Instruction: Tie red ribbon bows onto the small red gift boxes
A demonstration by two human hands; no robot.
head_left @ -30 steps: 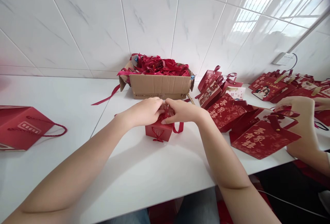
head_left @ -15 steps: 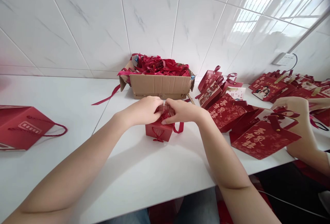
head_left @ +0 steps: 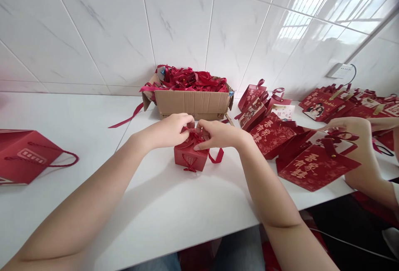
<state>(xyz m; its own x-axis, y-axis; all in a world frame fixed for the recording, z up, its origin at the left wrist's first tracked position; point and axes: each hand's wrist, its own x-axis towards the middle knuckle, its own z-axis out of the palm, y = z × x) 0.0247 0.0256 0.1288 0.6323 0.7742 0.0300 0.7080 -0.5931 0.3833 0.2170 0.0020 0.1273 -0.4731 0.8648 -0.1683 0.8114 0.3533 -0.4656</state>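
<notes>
A small red gift box (head_left: 190,158) stands on the white table in front of me, with a twisted red cord on its front. Red ribbon (head_left: 216,156) is gathered on its top, and a loop of it hangs off to the right. My left hand (head_left: 174,129) is over the box's left top edge, its curled fingers closed on the ribbon. From the right, my right hand (head_left: 218,134) pinches the ribbon too, its thumb resting near the top edge. The fingertips partly hide the ribbon.
Behind the box, a cardboard box (head_left: 191,104) full of red ribbons stands against the tiled wall. A larger red box (head_left: 29,156) lies at left. Several red gift bags (head_left: 316,167) fill the right side, where another person's hand (head_left: 358,134) works.
My left hand has lifted and shifted slightly left, away from my right hand, showing more of the box's top. My right hand has hardly moved.
</notes>
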